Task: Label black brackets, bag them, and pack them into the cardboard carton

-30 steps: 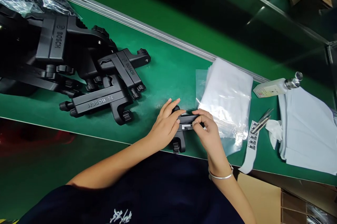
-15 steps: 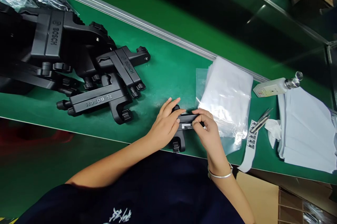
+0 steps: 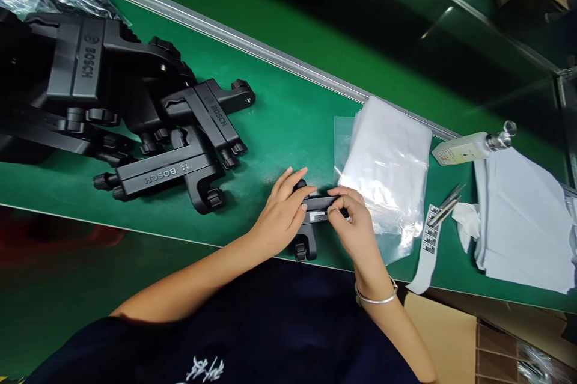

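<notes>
A black plastic bracket (image 3: pixel 309 231) lies at the near edge of the green bench, with a small white label (image 3: pixel 318 216) on its upper face. My left hand (image 3: pixel 283 211) grips its left end, the thumb along the body and the fingers stretched over the far side. On the right end, my right hand (image 3: pixel 350 213) is closed, thumb and forefinger pinching at the edge beside the label. Part of the bracket is hidden beneath both hands. Whether the right fingertips also hold a sticker edge cannot be made out.
Several black BOSCH brackets (image 3: pixel 164 172) are heaped at the left. Clear plastic bags (image 3: pixel 387 161) lie right of my hands. Farther right are a label strip (image 3: pixel 426 258), tweezers (image 3: pixel 446 211), a crumpled tissue (image 3: pixel 467 220), a bottle (image 3: pixel 466 148) and white sheets (image 3: pixel 525 222).
The whole view has shifted very slightly. Both hands keep the same hold on the bracket, and nothing else has visibly moved.
</notes>
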Motion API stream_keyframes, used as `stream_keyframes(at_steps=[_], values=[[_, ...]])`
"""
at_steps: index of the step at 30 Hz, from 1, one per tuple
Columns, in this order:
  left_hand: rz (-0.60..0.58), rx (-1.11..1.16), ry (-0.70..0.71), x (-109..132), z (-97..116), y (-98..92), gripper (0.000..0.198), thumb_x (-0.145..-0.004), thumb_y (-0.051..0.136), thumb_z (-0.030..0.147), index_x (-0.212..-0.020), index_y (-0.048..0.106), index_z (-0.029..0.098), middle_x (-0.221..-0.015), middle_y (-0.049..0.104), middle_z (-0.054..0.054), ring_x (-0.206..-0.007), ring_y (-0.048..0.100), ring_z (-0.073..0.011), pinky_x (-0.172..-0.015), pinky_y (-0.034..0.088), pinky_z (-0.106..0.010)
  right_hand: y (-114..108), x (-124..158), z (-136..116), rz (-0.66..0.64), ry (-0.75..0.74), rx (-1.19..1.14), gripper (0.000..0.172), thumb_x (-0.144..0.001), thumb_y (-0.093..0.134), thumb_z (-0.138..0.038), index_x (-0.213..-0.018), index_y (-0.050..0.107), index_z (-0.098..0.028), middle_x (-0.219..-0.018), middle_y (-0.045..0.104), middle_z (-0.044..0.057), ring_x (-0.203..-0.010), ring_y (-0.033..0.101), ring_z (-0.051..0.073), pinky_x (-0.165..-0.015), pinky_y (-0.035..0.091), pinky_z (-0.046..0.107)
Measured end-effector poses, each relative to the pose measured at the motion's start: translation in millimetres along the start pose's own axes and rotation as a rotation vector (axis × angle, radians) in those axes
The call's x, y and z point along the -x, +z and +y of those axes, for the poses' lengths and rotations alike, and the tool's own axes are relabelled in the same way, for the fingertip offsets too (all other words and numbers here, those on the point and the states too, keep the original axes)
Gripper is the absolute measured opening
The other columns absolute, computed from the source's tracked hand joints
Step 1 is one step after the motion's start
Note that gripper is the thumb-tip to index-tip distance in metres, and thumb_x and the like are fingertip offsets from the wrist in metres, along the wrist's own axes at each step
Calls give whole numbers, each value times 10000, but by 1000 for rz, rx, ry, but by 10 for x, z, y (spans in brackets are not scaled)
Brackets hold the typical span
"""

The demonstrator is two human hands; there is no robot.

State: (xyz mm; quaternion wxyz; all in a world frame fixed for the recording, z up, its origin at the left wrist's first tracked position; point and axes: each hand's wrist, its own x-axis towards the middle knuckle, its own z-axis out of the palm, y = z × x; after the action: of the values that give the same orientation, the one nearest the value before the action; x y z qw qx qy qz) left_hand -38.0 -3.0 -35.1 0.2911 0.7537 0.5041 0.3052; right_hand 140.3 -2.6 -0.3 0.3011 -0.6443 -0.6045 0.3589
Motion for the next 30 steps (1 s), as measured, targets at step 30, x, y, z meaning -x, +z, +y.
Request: stream_keyframes(at_steps=[30], values=[[-330,-483,784,-241,4,-457,433,-964,534,391,-1315,566,140,-1103,714,-61,-989,615,-217,-788,416,-365,-501,-58,323,-306,-127,43,476,-918,629,-363,-1384,553,-308,-1486,497,66,-1406,417,256,-1181,325,491]])
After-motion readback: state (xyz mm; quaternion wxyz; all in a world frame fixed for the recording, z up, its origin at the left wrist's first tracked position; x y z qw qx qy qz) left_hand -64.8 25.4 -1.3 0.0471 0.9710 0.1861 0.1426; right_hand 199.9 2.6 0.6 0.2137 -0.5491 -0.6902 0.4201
